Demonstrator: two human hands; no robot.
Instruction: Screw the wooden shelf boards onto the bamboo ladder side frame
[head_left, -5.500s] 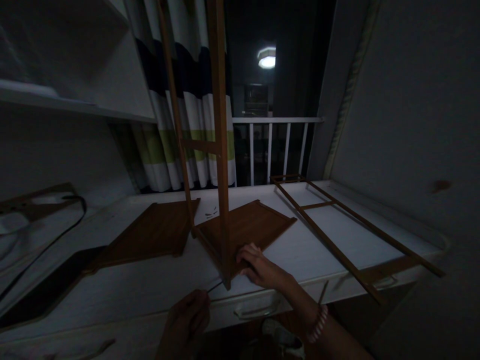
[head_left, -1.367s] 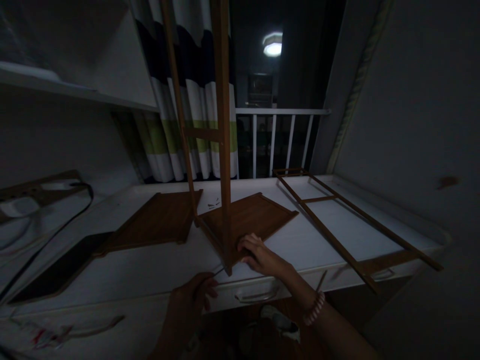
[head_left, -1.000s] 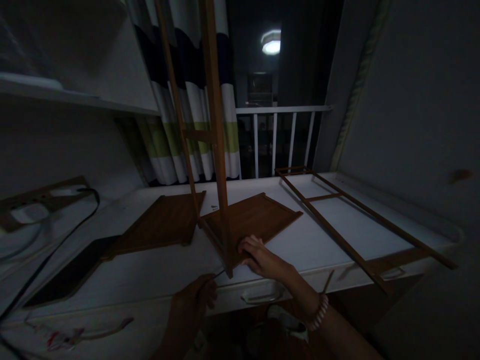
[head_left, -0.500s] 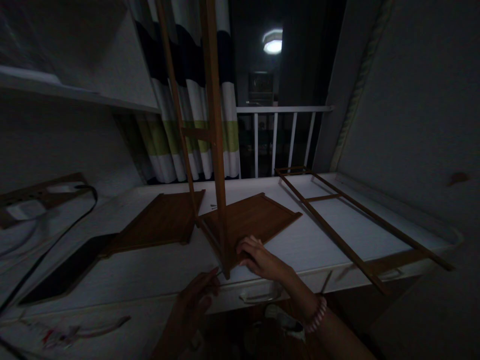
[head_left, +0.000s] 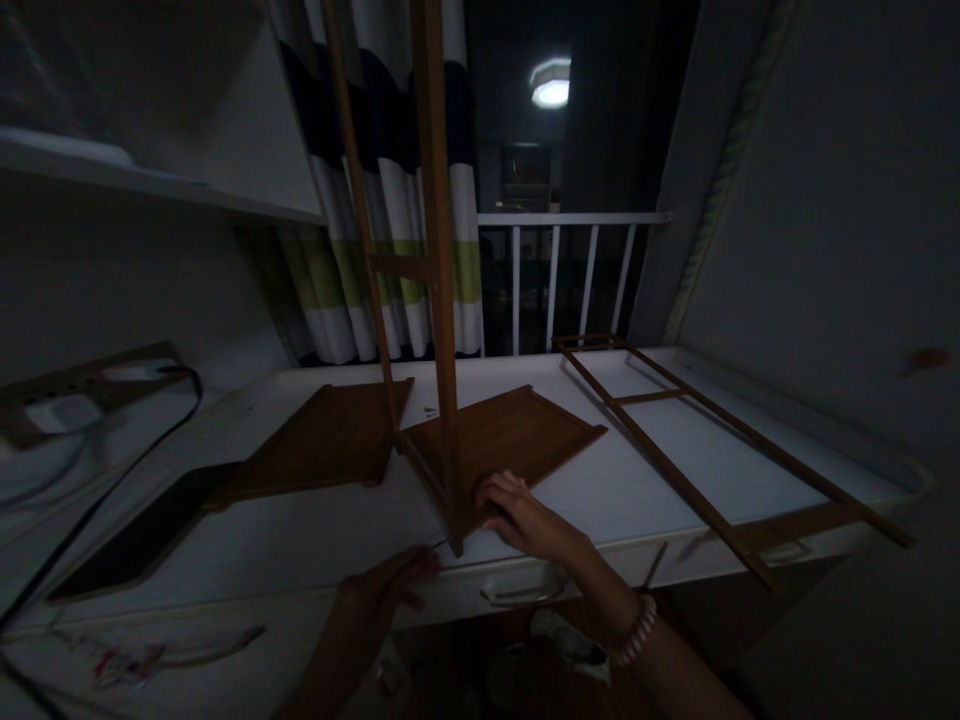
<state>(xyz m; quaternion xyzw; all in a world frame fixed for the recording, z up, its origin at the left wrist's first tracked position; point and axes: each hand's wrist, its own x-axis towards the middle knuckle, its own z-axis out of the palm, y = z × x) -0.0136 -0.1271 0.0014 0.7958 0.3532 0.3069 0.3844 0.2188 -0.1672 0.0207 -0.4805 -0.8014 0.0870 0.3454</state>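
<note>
An upright wooden frame (head_left: 441, 330) stands on the white desktop, its lower corner close to the front edge. A brown wooden panel (head_left: 517, 430) lies flat against the foot of this frame. My right hand (head_left: 521, 515) grips the panel near that corner, fingers curled over it. Beside the corner, a thin dark rod (head_left: 438, 545) runs between the wood and the fingertips of my left hand (head_left: 386, 590). Those fingers look closed on the rod, though dim light and blur hide the exact grip.
A second wooden panel (head_left: 322, 445) and a dark board (head_left: 142, 535) lie to the left. On the right rests another wooden frame (head_left: 652, 450), overhanging the desk edge. Small pieces (head_left: 430, 411) sit behind the upright. A power strip (head_left: 90, 390) with a cable is at left.
My left hand has shifted slightly left and down, with its fingers changing pose by the rod. My right hand keeps its place on the panel. The whole view has moved slightly.
</note>
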